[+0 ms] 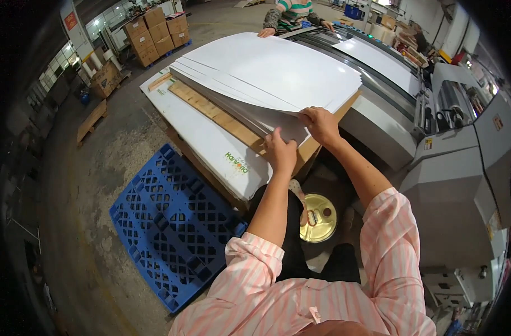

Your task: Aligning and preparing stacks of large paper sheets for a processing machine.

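A thick stack of large white sheets (266, 70) lies on a wooden board (222, 117), fanned at its near corner. My left hand (281, 152) presses on the lower sheets at that corner, fingers closed on their edge. My right hand (320, 124) grips the corner of the upper sheets, lifting them slightly. Both sleeves are pink-striped.
A blue plastic pallet (171, 224) lies on the concrete floor at lower left. A grey machine (451, 168) runs along the right. A round yellow tin lid (321, 223) sits by my feet. Another person's hands (266, 32) rest at the stack's far end. Cardboard boxes (155, 31) stand far back.
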